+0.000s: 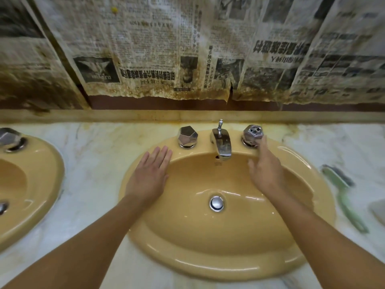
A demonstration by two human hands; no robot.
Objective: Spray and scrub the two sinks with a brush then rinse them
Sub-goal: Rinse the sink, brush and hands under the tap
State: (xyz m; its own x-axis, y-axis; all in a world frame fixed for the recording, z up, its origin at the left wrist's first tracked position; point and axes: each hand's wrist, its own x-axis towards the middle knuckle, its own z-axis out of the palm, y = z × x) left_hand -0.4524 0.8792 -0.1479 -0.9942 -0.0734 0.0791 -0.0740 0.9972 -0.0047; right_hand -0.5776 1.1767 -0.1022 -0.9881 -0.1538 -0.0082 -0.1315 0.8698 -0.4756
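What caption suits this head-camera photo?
Left hand flat on yellow sink rim, right hand reaching the right tap handle; green brush on counter.

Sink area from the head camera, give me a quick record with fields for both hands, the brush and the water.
left hand: flat on the rim of the right sink
right hand: open, fingertip at the right tap knob
brush: green, lying on the counter right of that sink
water: none visibly running from the spout
left sink: partly in view
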